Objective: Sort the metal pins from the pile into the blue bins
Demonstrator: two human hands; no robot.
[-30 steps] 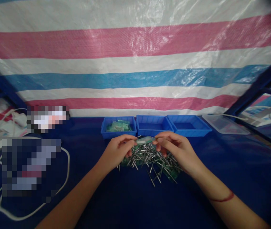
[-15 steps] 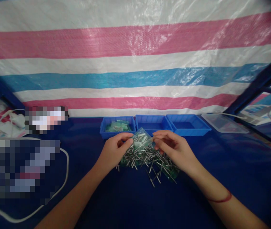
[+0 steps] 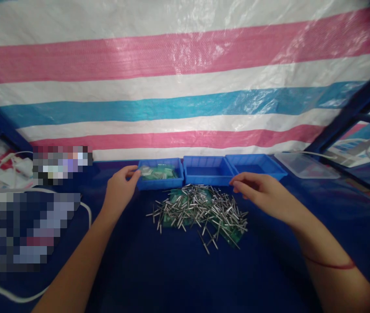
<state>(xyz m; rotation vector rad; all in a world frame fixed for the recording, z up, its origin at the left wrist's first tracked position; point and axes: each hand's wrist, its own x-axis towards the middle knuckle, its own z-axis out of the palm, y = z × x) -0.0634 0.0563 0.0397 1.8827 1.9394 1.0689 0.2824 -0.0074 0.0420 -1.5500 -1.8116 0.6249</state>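
Note:
My left hand [image 3: 122, 184] pinches a small clear plastic bag [image 3: 146, 171] by its edge, over the left blue bin [image 3: 160, 184]. Several green-tinted bags [image 3: 163, 173] lie inside that bin. My right hand [image 3: 259, 191] hovers in front of the right blue bin [image 3: 263, 177], thumb and forefinger pressed together; whatever may be between them is too small to make out. Between the hands, a loose heap of thin metal pins like blind rivets [image 3: 201, 208] lies on the dark blue table, with green bags [image 3: 232, 234] partly under it.
The middle blue bin [image 3: 209, 179] stands between the other two. A clear plastic lid [image 3: 305, 166] lies at the back right. White cables [image 3: 18, 299] loop over the table's left side, near blurred-out items. A striped sheet [image 3: 172, 104] hangs behind.
My left hand has carried the clear bag from above the heap leftward to the left bin. My right hand has let go of the bag and moved right.

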